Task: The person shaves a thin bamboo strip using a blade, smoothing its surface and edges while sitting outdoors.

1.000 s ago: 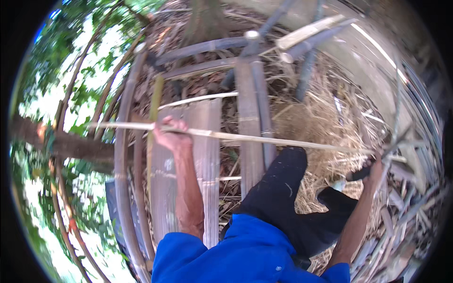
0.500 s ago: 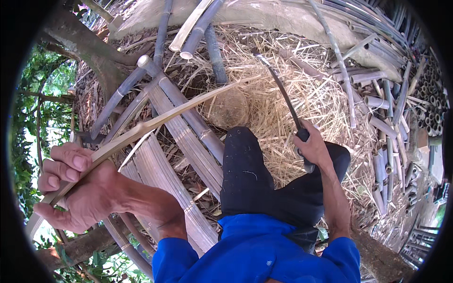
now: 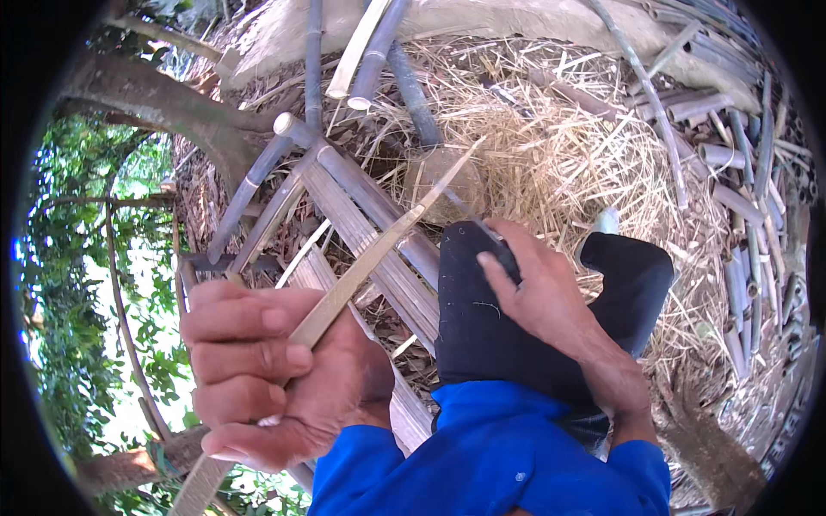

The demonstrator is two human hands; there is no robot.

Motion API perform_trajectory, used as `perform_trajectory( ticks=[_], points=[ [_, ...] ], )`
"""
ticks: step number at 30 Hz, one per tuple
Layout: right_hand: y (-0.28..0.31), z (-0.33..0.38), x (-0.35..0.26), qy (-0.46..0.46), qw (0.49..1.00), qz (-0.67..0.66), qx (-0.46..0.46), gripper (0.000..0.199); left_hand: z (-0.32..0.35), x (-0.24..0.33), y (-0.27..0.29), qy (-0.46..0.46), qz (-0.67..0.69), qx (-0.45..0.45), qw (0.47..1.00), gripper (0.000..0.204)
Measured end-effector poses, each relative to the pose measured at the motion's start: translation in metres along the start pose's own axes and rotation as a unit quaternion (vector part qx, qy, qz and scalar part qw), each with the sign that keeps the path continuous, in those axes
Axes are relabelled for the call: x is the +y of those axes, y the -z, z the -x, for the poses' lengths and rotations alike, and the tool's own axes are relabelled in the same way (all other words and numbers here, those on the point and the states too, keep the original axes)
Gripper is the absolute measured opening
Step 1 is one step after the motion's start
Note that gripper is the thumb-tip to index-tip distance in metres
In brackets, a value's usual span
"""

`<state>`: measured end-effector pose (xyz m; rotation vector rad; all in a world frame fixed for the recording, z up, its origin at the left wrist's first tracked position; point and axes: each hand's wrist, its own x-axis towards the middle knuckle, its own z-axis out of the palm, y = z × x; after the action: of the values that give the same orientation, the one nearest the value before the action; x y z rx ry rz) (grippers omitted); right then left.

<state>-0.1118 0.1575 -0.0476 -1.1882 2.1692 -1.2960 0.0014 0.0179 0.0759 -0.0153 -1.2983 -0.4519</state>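
Clearly, as I watch remotely, the left hand [image 3: 271, 370] grips the bamboo strip [image 3: 372, 256], which slants up and rightward from it toward the knife [image 3: 506, 256] clasped in the right hand [image 3: 551, 288], where uneven pressure could send the knife skidding into the nearby knee [image 3: 460, 248].

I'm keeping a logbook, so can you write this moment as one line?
left hand: closed around pale strip; right hand: gripping knife handle; blade: blurred, near strip; background: pale shavings
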Motion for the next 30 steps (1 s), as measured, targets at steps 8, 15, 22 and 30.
perform_trajectory(
  ticks=[8,15,22,30],
  points=[
    [-0.001,0.015,-0.021,0.195,0.98,0.044,0.021,0.026,0.005,0.009,-0.013,-0.077,0.008,0.033,0.996,0.042],
    [0.01,0.015,-0.026,0.182,0.982,0.051,0.011,0.025,0.017,0.002,-0.013,-0.068,0.012,0.06,0.996,0.041],
    [-0.01,-0.002,-0.006,0.082,0.993,0.071,-0.056,0.025,0.012,0.0,-0.004,-0.113,-0.013,0.054,0.992,0.039],
    [-0.02,-0.009,0.012,0.09,0.988,0.11,-0.053,0.021,0.011,-0.006,-0.006,-0.115,-0.032,0.09,0.989,0.04]
  ],
)
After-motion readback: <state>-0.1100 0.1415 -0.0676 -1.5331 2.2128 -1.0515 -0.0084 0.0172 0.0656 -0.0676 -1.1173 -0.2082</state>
